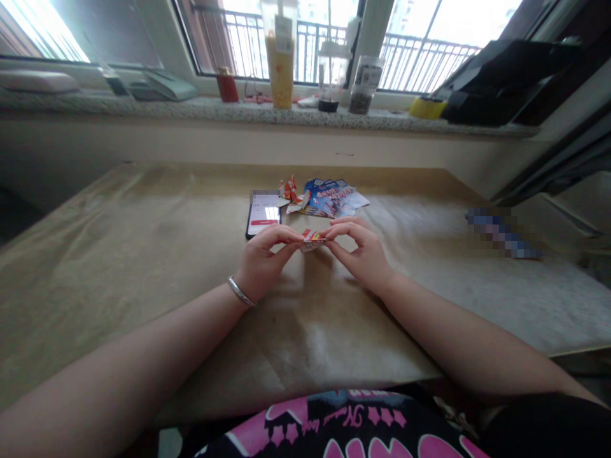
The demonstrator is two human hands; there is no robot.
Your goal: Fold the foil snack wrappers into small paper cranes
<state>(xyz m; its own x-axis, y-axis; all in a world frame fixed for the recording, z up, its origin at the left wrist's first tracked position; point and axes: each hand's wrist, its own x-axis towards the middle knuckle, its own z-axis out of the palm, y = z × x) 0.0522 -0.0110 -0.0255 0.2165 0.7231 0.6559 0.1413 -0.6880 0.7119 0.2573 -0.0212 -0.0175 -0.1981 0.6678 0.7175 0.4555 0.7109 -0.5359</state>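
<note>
Between both hands, a little above the table, is a small piece of folded paper (312, 237), orange-red and yellow on top with white below. My left hand (267, 254), a silver bangle at its wrist, pinches the left end between thumb and fingers. The right end is pinched the same way by my right hand (359, 249). Just beyond them lie folded orange-and-white paper pieces (290, 194). A stack of blue printed paper sheets (331, 198) sits behind the hands to the right. Close to my left fingers rests a phone (264, 213) with a lit screen.
A brown-gold cloth covers the table (143, 267). A blurred-out blue item (503, 234) lies at its right side. Along the windowsill (181, 105) stand a tall yellow-filled container (280, 70), a red jar (227, 84), clear bottles, yellow tape (428, 107) and a black bag (501, 83).
</note>
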